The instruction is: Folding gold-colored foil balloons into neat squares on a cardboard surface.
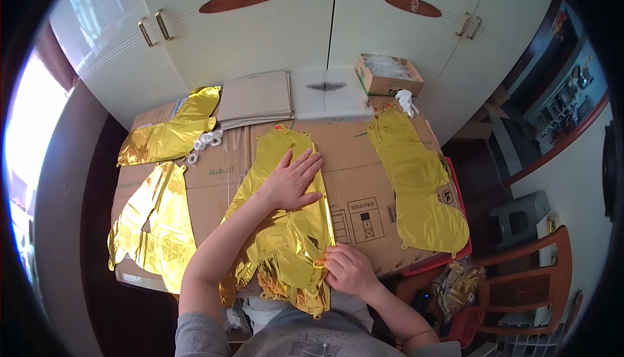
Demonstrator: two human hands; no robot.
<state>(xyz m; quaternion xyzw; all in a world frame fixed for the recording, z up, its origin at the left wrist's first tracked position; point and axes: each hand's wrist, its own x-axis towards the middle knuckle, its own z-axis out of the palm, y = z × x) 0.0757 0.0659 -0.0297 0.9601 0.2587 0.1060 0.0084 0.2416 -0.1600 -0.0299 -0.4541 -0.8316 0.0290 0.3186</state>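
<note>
A flat gold foil balloon (pixel 286 227) lies in front of me on cardboard, its near end crumpled and hanging over the table's front edge. My left hand (pixel 294 180) rests flat on its upper part, fingers stretched and spread. Down at the balloon's right edge, my right hand (pixel 348 269) is closed in a pinch on the foil; its fingertips are partly hidden. A small red spot (pixel 279 127) shows at the balloon's far end.
Other gold foil balloons lie at the far left (pixel 172 129), near left (pixel 156 220) and right (pixel 419 181). White tape rolls (pixel 207 139), stacked grey-brown boards (pixel 255 100) and an open carton (pixel 390 76) stand toward the back. A wooden chair (pixel 520 279) is at the right.
</note>
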